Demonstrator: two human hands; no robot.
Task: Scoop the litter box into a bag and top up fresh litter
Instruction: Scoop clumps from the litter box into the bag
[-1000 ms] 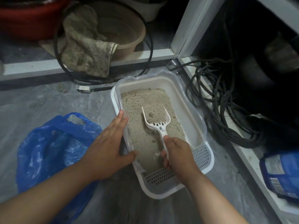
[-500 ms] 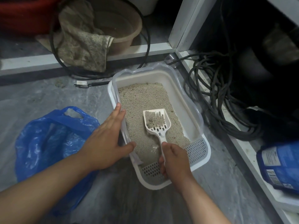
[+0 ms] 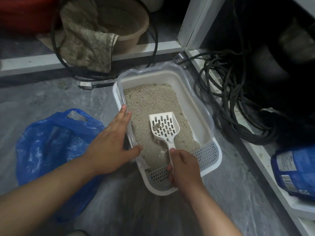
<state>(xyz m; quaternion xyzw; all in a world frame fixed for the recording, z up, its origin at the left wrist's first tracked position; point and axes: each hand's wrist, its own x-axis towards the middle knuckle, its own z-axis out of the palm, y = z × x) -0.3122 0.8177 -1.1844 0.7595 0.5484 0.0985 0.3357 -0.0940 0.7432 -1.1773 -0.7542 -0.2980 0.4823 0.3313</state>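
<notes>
A white litter box (image 3: 192, 92) sits on the grey floor, holding beige litter (image 3: 150, 103). My right hand (image 3: 184, 166) grips the handle of a white slotted scoop (image 3: 164, 128), which is lifted over the litter with a small dark clump in its bowl. My left hand (image 3: 110, 147) rests on the box's left rim, fingers straight along the outside and thumb over the edge. A blue plastic bag (image 3: 51, 143) lies open on the floor to the left of the box. A blue litter package (image 3: 294, 171) lies at the right edge.
A tangle of black cables (image 3: 235, 106) lies right of the box beside a white frame (image 3: 189, 23). Behind stand a brown basin (image 3: 129, 23) with a dirty cloth (image 3: 85, 38) draped over it, and a black hose loop.
The scoop has been lifted out of the litter and most grains have sifted through its slots, leaving a small clump. My left hand has stayed on the rim.
</notes>
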